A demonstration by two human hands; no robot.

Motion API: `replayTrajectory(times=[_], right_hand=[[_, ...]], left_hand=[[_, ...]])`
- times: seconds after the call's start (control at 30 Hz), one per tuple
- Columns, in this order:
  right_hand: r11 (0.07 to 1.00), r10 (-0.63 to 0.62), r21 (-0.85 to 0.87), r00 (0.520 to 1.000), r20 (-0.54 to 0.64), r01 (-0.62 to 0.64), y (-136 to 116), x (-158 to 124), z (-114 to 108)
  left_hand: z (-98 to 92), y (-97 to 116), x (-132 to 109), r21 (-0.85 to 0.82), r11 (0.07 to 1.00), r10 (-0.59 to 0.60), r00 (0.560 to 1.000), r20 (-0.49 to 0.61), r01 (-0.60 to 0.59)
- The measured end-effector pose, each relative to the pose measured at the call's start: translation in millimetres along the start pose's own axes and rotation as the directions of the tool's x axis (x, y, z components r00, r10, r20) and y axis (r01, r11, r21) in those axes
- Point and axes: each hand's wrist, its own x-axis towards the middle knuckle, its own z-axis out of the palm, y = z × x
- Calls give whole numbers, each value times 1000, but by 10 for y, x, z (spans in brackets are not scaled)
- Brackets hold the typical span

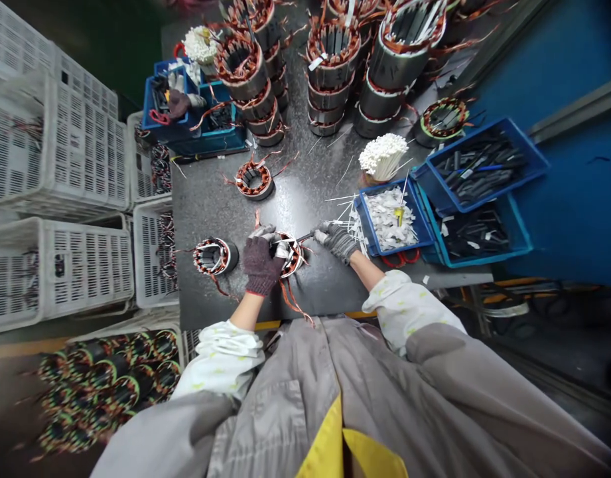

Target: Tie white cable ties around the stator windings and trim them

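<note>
My left hand, in a dark maroon knitted glove with pale fingertips, is closed round the left side of a motor stator with copper windings and white edging. Orange lead wires trail from it towards the table's front edge. To the right, my right hand wears a grey striped glove, its fingers closed on a thin dark rod. The rod's far end meets the stator's upper rim; its tip is too small to make out. Left of my left hand lies another stator, and a low copper-wound ring sits farther back.
Tall stacks of stators stand at the back. At right are a bundle of white sticks, a blue bin of white pieces and a bin of black strips. White crates line the left side.
</note>
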Motion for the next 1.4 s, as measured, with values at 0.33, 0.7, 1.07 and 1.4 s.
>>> replayTrajectory(times=[0.33,0.7,1.07,1.4], right_hand=[[999,-34,12,997,75,33,-79,5,-13],[1000,-20,10,995,99,19,-32,-50,-38],[991,15,134,998,68,-24,150,-132,-14],[977,-168,137,985,27,163,-16,-89,339]], left_hand=[[21,-15,-6,-1,1000,26,999,-32,-27],[-8,-5,15,11,1000,22,1000,15,-22],[-21,-43,74,-40,996,79,997,2,-79],[-8,-49,75,-84,994,75,997,3,-74]])
